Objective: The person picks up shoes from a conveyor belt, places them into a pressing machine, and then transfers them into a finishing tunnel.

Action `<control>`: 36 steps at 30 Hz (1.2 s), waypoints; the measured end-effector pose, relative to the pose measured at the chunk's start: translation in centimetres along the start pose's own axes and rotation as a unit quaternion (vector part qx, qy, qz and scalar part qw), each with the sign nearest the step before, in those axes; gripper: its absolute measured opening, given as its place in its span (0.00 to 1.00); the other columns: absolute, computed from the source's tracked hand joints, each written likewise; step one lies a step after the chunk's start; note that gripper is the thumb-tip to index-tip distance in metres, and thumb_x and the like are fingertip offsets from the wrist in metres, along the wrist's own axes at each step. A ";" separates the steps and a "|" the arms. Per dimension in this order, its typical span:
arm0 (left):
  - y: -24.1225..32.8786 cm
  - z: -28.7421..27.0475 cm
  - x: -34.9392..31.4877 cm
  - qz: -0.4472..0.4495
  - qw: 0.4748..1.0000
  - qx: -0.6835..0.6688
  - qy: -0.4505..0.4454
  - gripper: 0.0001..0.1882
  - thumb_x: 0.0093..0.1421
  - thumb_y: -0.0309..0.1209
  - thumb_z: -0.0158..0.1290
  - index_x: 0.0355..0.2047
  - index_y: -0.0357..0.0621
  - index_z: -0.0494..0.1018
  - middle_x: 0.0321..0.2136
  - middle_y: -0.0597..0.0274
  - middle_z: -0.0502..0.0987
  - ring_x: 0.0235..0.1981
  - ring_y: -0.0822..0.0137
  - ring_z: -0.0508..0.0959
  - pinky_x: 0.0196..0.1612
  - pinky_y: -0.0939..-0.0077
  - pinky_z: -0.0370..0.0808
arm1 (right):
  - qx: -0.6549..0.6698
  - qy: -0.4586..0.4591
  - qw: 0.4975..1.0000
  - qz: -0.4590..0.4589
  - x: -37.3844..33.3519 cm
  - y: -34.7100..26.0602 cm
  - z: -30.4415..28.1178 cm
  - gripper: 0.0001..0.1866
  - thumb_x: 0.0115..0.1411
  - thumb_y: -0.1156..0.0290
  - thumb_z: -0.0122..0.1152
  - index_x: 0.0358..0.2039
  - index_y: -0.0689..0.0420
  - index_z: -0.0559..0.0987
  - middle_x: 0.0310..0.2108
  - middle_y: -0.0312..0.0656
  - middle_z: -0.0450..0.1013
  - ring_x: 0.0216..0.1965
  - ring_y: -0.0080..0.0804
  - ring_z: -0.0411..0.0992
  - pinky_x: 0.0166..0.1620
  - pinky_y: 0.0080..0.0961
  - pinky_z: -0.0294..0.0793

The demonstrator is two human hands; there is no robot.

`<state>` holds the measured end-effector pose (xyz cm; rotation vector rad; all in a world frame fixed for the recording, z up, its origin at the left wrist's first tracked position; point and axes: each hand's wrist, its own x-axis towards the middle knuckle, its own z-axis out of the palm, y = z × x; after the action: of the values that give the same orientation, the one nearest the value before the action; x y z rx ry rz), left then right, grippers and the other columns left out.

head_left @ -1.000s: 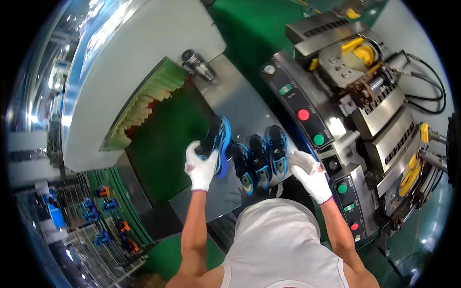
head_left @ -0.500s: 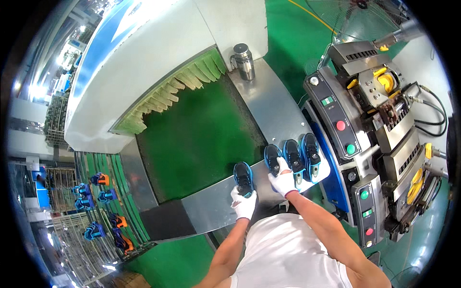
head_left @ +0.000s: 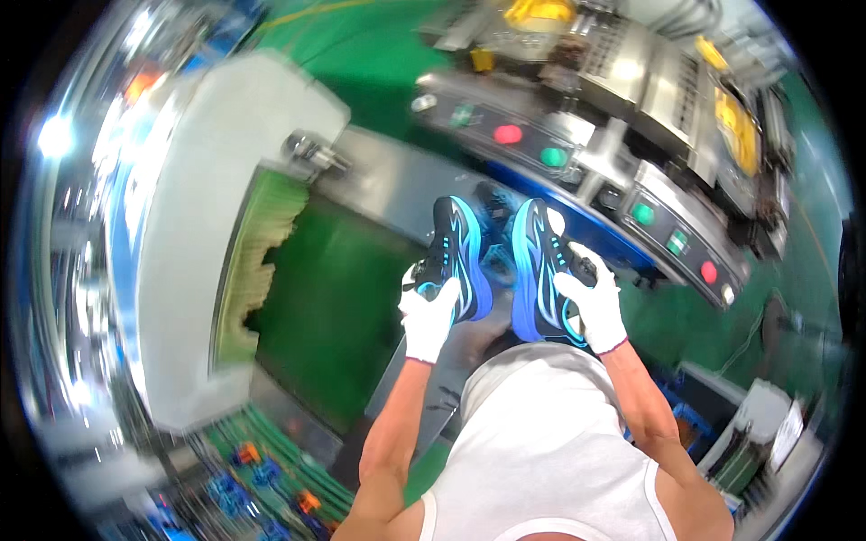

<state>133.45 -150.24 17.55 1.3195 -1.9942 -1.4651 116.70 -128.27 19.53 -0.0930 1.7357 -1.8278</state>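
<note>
I hold a black sneaker with a blue-to-purple sole in each white-gloved hand, soles turned toward each other. My left hand [head_left: 428, 311] grips the left sneaker [head_left: 445, 239] near its heel, thumb on the side. My right hand [head_left: 594, 302] is wrapped round the heel part of the right sneaker [head_left: 539, 257], thumb on its side. Both toes point away from me. In the gap between them, blurred blue-and-black footwear [head_left: 496, 212] rests on the metal ledge below.
A white machine housing [head_left: 194, 298] with a fringed green curtain [head_left: 262, 261] stands left, over a green belt [head_left: 334, 298]. A steel flask [head_left: 316, 155] sits on the metal ledge [head_left: 383, 180]. Ahead right is a pressing machine with a button panel [head_left: 532, 144]. More shoes [head_left: 244, 487] lie on a rack lower left.
My view has turned to the right. Both hands have raised a sneaker from the ledge and tipped them on their sides, soles facing.
</note>
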 end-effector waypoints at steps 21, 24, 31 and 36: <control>18.9 38.0 -46.3 0.325 0.603 0.045 -0.727 0.30 0.57 0.23 0.65 0.59 0.35 0.69 0.46 0.58 0.80 0.44 0.70 0.78 0.51 0.72 0.76 | 0.054 0.872 0.465 -0.144 -49.4 2.8 -29.5 0.34 0.54 0.73 0.72 0.61 0.63 0.72 0.53 0.47 0.75 0.53 0.32 0.73 0.61 0.33 0.70; 19.9 43.1 -57.1 0.458 0.499 0.080 -0.731 0.40 0.55 0.34 0.68 0.64 0.34 0.65 0.50 0.46 0.80 0.48 0.57 0.81 0.55 0.66 0.76 | -0.058 0.915 0.398 -0.036 -55.1 5.6 -33.4 0.42 0.55 0.72 0.72 0.68 0.63 0.64 0.63 0.57 0.68 0.64 0.44 0.69 0.66 0.36 0.67; 14.2 56.7 -71.4 0.556 0.451 0.044 -0.697 0.38 0.61 0.39 0.60 0.67 0.35 0.62 0.61 0.37 0.71 0.62 0.44 0.72 0.65 0.58 0.68 | -0.022 0.894 0.436 0.096 -57.8 7.2 -45.8 0.45 0.54 0.58 0.74 0.68 0.62 0.66 0.62 0.63 0.70 0.64 0.55 0.69 0.64 0.40 0.69; 13.0 55.6 -66.9 0.526 0.468 0.005 -0.710 0.40 0.64 0.42 0.56 0.69 0.36 0.56 0.68 0.35 0.59 0.69 0.40 0.62 0.70 0.54 0.60 | -0.253 0.851 0.382 0.257 -57.5 6.0 -49.7 0.38 0.61 0.50 0.64 0.63 0.65 0.72 0.63 0.63 0.69 0.65 0.54 0.68 0.67 0.41 0.66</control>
<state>121.96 -63.19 22.26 -1.7996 -2.4182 -1.6685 143.38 -57.27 27.25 2.5558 2.6611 -0.1894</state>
